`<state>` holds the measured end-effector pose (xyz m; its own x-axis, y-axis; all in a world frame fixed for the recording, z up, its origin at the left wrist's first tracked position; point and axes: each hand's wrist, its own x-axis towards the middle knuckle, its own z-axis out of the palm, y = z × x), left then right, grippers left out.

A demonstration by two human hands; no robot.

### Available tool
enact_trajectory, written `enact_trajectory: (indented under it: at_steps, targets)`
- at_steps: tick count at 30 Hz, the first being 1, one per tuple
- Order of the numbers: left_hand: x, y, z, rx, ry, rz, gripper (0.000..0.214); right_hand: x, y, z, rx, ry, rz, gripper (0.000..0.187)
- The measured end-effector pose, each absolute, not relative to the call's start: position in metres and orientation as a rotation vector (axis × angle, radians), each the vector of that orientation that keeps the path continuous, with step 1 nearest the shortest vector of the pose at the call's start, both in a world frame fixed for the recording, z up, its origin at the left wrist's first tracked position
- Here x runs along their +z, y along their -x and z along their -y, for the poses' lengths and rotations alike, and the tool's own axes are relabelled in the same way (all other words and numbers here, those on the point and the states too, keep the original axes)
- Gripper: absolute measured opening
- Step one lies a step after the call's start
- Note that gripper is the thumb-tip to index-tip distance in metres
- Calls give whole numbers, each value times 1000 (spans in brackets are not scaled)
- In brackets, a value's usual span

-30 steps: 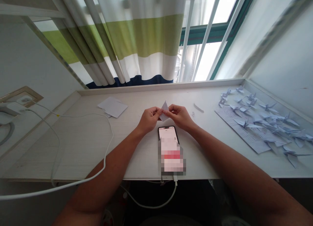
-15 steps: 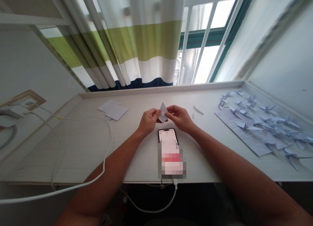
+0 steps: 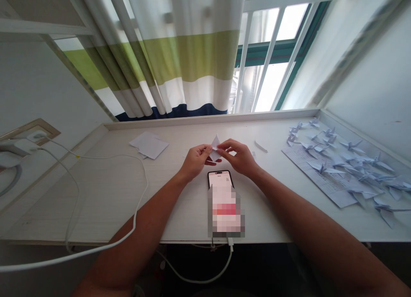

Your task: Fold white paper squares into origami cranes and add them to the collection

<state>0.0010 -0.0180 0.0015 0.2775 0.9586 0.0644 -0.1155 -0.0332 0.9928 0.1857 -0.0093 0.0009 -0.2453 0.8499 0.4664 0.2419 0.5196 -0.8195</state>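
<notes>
Between my two hands, a small piece of folded white paper (image 3: 215, 154) is held up over the desk, its pointed tip facing away from me. My left hand (image 3: 196, 161) pinches its left side, thumb on top and fingers underneath. At the right side, my right hand (image 3: 238, 155) grips the paper with thumb and fingertips. Parts of both hands' fingers are hidden behind the paper. Just below my hands lies a phone (image 3: 210, 176), its lit screen mostly blurred out.
Several folded paper cranes (image 3: 324, 167) crowd the desk's right side, some on a printed sheet (image 3: 300, 170). Square white papers (image 3: 154, 147) lie left of my hands. A curled paper strip (image 3: 261, 146) rests to the right. A white cable (image 3: 146, 168) crosses my left forearm.
The fingers of my right hand have shifted slightly on the folded paper, and those of my left hand have spread a little beneath it. Everything else stays in place.
</notes>
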Motion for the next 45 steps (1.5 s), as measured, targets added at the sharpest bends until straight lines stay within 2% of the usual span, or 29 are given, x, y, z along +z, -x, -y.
enact_trajectory:
  at_steps: [8, 12, 15, 19, 22, 27, 31, 39, 42, 45]
  targets:
    - [-7, -4, 18, 1048, -1302, -963, 41, -8, -186, 4, 910, 1067, 1652, 22]
    - [-15, -6, 16, 1034, -1337, -1073, 28, -9, -188, 3, 675, 1174, 1866, 13]
    - [-17, -7, 14, 1049, -1340, -1194, 18, -4, -189, 4, 471, 1084, 2022, 10]
    - [-18, -6, 11, 1037, -1337, -1293, 20, 0, -192, 6, 544, 861, 2292, 15]
    - [-19, -3, 9, 998, -1471, -1314, 16, -5, -194, 2, 565, 869, 2350, 16]
    - [-16, 4, 7, 977, -1861, -1396, 10, -13, -194, -6, 410, 936, 2475, 19]
    - [-16, 11, 4, 1007, -1745, -1323, 16, -11, -192, -5, 310, 924, 2445, 17]
    - [-14, 9, 8, 1025, -1384, -1217, 26, -5, -193, 1, 629, 1074, 1962, 16]
    - [-11, 5, 10, 1136, -1361, -1136, 29, -3, -189, 2, 887, 1049, 1772, 13]
    - [-8, 2, 11, 1214, -1352, -1073, 31, -1, -185, 4, 1203, 964, 1573, 20]
